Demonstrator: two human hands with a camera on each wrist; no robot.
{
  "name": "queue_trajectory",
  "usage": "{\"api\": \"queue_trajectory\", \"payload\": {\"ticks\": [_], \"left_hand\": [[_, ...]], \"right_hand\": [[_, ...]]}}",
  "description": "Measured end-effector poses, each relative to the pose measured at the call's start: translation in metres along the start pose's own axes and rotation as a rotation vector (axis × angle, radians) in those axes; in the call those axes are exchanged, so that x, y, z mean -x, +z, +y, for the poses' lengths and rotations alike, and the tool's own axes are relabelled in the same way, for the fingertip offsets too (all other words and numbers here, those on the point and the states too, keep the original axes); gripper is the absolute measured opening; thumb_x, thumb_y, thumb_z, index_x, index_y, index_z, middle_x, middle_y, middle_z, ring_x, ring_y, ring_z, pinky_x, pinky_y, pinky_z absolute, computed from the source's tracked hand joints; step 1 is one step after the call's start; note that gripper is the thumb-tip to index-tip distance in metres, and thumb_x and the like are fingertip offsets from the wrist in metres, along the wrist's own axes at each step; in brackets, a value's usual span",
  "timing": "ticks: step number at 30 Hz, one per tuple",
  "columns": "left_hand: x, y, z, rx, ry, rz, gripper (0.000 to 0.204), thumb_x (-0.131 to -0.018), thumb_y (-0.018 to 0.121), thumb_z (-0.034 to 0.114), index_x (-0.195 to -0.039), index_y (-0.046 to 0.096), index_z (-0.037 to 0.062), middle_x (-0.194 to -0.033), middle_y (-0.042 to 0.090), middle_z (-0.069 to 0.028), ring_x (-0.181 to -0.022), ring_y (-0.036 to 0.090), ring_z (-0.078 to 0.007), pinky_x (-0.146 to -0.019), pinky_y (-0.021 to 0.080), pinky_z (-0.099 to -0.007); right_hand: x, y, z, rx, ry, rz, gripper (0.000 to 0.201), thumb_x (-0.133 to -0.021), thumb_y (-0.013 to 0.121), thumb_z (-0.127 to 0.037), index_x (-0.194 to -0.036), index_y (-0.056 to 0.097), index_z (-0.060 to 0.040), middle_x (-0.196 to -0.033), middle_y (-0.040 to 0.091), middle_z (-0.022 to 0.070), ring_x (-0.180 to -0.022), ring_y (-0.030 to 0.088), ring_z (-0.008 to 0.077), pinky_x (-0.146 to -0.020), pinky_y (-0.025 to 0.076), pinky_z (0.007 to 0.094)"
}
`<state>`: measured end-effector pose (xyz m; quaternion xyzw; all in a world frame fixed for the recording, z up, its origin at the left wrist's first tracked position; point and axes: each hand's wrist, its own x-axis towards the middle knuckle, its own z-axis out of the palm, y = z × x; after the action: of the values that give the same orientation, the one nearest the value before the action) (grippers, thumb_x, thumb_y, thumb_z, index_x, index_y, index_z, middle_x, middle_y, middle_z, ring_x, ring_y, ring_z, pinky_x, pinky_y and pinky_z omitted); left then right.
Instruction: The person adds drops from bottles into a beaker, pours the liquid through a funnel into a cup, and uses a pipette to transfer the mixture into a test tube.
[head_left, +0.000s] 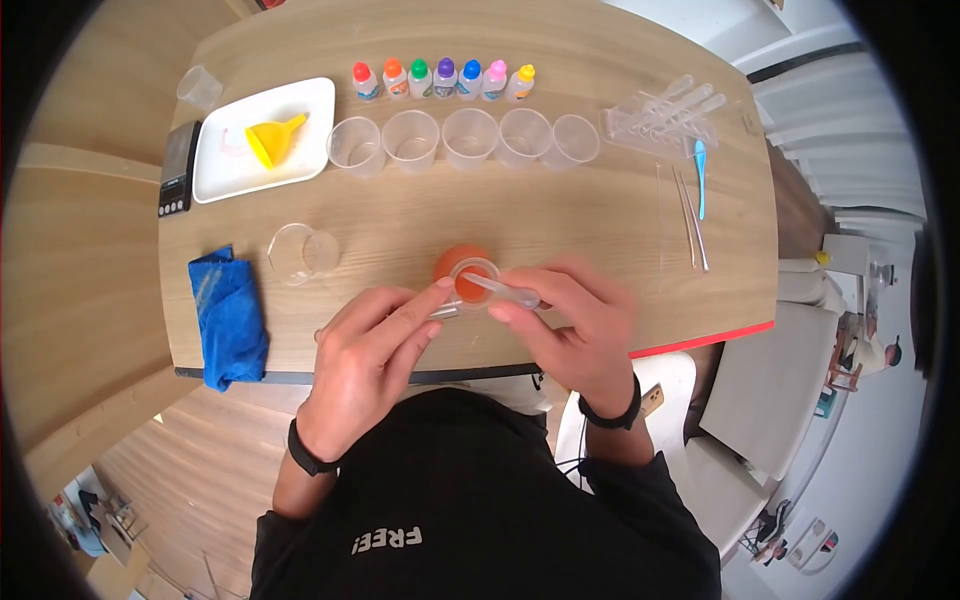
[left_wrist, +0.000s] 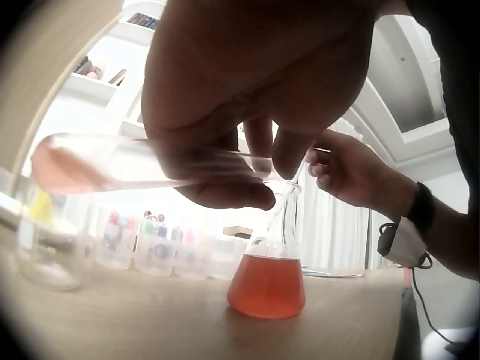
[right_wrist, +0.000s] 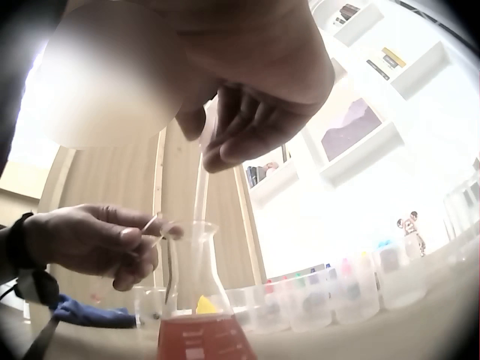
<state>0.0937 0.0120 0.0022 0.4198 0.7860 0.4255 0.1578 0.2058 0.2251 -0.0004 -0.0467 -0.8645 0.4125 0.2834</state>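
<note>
An Erlenmeyer flask (left_wrist: pixel 266 289) with orange-red liquid in its lower part stands upright on the table. My left hand (head_left: pixel 365 345) holds a clear test tube (left_wrist: pixel 90 165) nearly level beside the flask's mouth. A little pinkish liquid lies in the tube's rounded end. Between the thumb and fingers of my right hand (head_left: pixel 575 320) is a clear plastic dropper (head_left: pixel 510 292). Its stem (right_wrist: pixel 201 191) points down into the flask's neck in the right wrist view. The left fingertips are right at the flask's rim.
Several clear cups (head_left: pixel 470 138) line up behind the flask, with colored-cap dropper bottles (head_left: pixel 446 80) beyond. Left are a glass beaker (head_left: pixel 300 252), blue cloth (head_left: pixel 228 318), white tray (head_left: pixel 215 178) with yellow funnel (head_left: pixel 270 140), and scale (head_left: pixel 178 168). Right are a tube rack (head_left: pixel 655 128) and thin rods (head_left: pixel 690 220).
</note>
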Motion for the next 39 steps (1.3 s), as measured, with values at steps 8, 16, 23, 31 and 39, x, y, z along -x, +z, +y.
{"api": "queue_trajectory", "payload": {"ticks": [8,16,23,31,39], "left_hand": [[0.001,0.000,0.000,-0.007,-0.004,-0.002,0.044,-0.092,0.078,-0.004,-0.136,0.075,0.0014,-0.104,0.073,-0.0157,-0.087,0.069,-0.0296,-0.077,0.057,-0.0376],[0.001,0.001,0.000,-0.010,0.003,0.013,0.045,-0.092,0.079,-0.002,-0.137,0.076,0.0049,-0.102,0.072,-0.0136,-0.086,0.069,-0.0288,-0.075,0.056,-0.0381],[0.000,0.005,-0.003,-0.013,0.033,0.055,0.046,-0.091,0.080,0.000,-0.136,0.077,0.0097,-0.099,0.072,-0.0108,-0.083,0.069,-0.0280,-0.072,0.056,-0.0393],[-0.001,0.005,0.000,-0.008,0.030,0.066,0.045,-0.091,0.080,-0.001,-0.135,0.078,0.0088,-0.098,0.072,-0.0117,-0.082,0.069,-0.0284,-0.071,0.056,-0.0391],[0.000,0.006,-0.001,0.000,0.017,0.060,0.045,-0.091,0.081,-0.001,-0.135,0.078,0.0082,-0.097,0.072,-0.0120,-0.081,0.068,-0.0284,-0.071,0.056,-0.0387]], "right_hand": [[0.006,0.014,0.008,0.002,0.063,0.013,0.017,-0.087,0.090,-0.011,-0.100,0.081,-0.0060,-0.076,0.069,0.0048,-0.056,0.061,0.0159,-0.051,0.045,0.0323],[0.002,0.013,0.000,-0.131,0.254,-0.019,0.014,-0.093,0.087,-0.008,-0.104,0.082,-0.0017,-0.083,0.074,0.0076,-0.065,0.065,0.0117,-0.059,0.051,0.0259],[0.006,0.009,0.006,-0.216,0.211,0.051,0.018,-0.091,0.088,-0.008,-0.106,0.081,-0.0020,-0.084,0.074,0.0061,-0.066,0.064,0.0101,-0.060,0.050,0.0250],[0.023,-0.011,0.008,-0.425,0.261,0.295,0.016,-0.100,0.078,-0.009,-0.110,0.077,0.0031,-0.091,0.075,0.0083,-0.072,0.068,0.0125,-0.066,0.053,0.0265],[0.031,-0.020,0.024,-0.586,0.396,0.468,0.030,-0.110,0.069,-0.026,-0.109,0.073,0.0041,-0.084,0.073,0.0071,-0.067,0.069,0.0140,-0.062,0.054,0.0275]]}}
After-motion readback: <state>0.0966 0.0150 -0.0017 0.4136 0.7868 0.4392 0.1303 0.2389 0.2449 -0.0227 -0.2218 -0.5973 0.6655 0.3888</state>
